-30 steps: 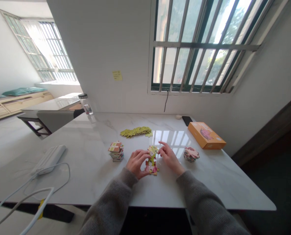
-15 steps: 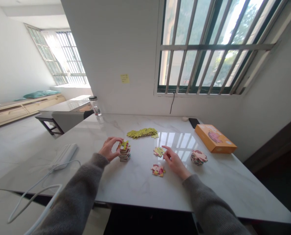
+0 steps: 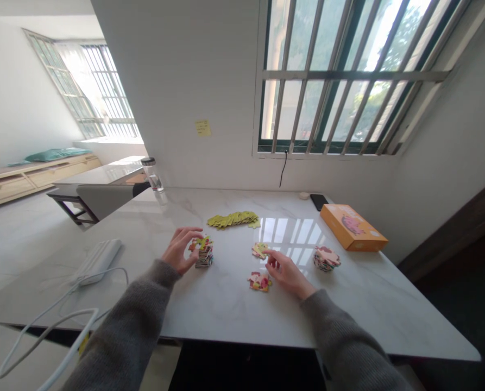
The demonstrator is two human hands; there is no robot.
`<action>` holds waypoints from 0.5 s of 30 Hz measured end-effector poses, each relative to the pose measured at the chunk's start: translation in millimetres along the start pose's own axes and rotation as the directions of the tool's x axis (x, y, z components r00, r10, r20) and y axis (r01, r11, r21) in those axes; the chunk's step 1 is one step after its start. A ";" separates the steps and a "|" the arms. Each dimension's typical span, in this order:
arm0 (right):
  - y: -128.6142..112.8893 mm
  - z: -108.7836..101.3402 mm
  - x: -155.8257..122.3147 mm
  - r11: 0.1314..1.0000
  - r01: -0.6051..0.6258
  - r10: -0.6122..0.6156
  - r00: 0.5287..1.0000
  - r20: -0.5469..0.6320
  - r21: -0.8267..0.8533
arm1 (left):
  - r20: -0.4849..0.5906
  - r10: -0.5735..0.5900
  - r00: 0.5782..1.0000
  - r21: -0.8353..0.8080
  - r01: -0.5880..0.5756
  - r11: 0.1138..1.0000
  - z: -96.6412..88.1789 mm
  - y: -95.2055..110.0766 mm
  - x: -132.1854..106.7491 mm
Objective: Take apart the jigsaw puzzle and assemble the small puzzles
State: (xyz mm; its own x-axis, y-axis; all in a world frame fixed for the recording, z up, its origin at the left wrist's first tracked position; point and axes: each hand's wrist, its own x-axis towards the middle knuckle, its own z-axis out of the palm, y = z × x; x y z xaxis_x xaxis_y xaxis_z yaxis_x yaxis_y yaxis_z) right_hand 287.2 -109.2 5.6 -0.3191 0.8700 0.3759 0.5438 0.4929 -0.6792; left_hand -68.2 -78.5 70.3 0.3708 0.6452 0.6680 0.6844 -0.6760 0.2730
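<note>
My left hand is curled round the top of a small stack of puzzle pieces left of centre on the white marble table. Its thumb and fingers pinch the colourful top piece. My right hand rests on the table with its fingers loosely apart, the index fingertip touching a single yellow-green puzzle piece. A small joined cluster of pink and yellow pieces lies just left of that hand. Both arms wear grey knit sleeves.
A second pile of pieces sits to the right, with an orange box and a dark phone beyond. A row of yellow-green pieces lies farther back. A white power strip with cables is at left, a bottle at the far corner.
My left hand left the joined pieces at centre and went to the left stack, where it now pinches the top piece. My right hand stayed by the single piece.
</note>
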 end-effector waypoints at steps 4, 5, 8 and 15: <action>-13.6 -0.5 -14.4 0.990 0.089 -0.078 0.992 0.094 -0.110 | 0.054 0.025 0.998 -0.081 -0.021 0.997 13.6 44.8 1.0; -16.2 -0.2 -17.9 0.985 0.096 -0.080 0.990 0.117 -0.144 | 0.096 0.046 0.994 -0.109 -0.036 0.993 21.8 55.2 0.3; -19.9 1.2 -25.6 0.971 0.095 -0.059 0.985 0.161 -0.221 | 0.264 0.137 0.955 -0.206 -0.083 0.975 56.7 77.1 -4.5; -9.0 -5.2 -28.4 0.990 0.058 -0.047 0.995 0.090 -0.125 | 0.423 0.111 0.899 -0.287 0.016 0.958 124.7 73.4 -22.6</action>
State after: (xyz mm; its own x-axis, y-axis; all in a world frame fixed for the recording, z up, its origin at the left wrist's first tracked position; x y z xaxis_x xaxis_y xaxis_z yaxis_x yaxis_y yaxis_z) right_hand 295.4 -138.3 4.3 -0.4129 0.8412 0.3492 0.6169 0.5404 -0.5722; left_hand 51.9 -98.3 -11.2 0.6751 0.6554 0.3386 0.4815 -0.7392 0.4708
